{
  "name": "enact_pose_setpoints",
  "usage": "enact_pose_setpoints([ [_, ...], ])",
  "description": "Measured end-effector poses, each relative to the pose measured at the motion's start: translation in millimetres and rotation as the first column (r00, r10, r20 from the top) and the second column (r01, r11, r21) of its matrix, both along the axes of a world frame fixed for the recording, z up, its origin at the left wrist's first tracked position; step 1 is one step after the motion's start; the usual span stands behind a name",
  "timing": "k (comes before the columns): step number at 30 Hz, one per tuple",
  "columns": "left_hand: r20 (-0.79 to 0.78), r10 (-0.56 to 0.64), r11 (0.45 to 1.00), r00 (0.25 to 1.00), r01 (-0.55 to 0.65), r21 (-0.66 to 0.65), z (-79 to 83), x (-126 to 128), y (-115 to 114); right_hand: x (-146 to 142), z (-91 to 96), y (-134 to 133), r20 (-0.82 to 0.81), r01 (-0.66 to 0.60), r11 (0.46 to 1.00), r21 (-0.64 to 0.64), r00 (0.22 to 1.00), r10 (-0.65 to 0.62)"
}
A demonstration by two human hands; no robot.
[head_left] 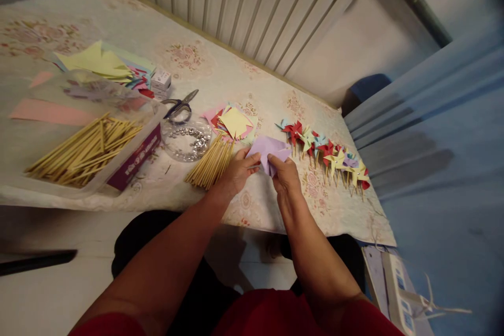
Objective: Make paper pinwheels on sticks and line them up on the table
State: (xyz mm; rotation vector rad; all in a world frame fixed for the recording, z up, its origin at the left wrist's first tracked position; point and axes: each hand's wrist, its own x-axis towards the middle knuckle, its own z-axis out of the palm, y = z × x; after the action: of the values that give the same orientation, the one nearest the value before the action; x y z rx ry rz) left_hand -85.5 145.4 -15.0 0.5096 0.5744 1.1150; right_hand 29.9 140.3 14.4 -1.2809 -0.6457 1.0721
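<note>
Both hands pinch a folded lilac paper piece just above the table's front edge. My left hand grips its left corner with thumb and fingers closed. My right hand pinches its lower right side. A bundle of wooden sticks lies just left of my left hand. Small cut paper squares, yellow on top, sit behind the lilac piece.
A row of finished paper pinwheels lies to the right on the flowered tablecloth. A clear round dish of shiny pins, scissors, a tray of sticks and stacked coloured paper stand to the left. A radiator runs behind.
</note>
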Motion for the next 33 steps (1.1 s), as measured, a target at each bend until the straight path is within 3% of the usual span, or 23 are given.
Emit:
enact_pose_setpoints([
  [3,0.081,-0.063,0.998,0.995,0.064,-0.008,-2.0,3,-2,-5,-3.7,0,-0.045,0.010,1.000,0.006,0.999,-0.010],
  [10,0.260,0.065,0.990,0.963,-0.030,-0.138,-5.7,9,-1,-6,-8.5,0,-0.143,0.044,0.999,0.011,0.989,-0.042],
  [16,0.095,0.026,1.000,0.995,-0.025,-0.015,-4.6,13,-5,-7,-12.3,-2,-0.095,0.021,1.000,0.012,0.995,-0.019],
  [27,-0.030,0.142,0.990,0.989,-0.141,0.010,-18.9,18,1,-18,-18.1,-6,0.008,-0.018,1.000,0.009,1.000,0.018],
  [33,-0.048,0.145,0.989,0.988,-0.144,0.014,-15.9,17,1,-20,-17.2,-7,0.000,-0.024,1.000,0.007,1.000,0.024],
])
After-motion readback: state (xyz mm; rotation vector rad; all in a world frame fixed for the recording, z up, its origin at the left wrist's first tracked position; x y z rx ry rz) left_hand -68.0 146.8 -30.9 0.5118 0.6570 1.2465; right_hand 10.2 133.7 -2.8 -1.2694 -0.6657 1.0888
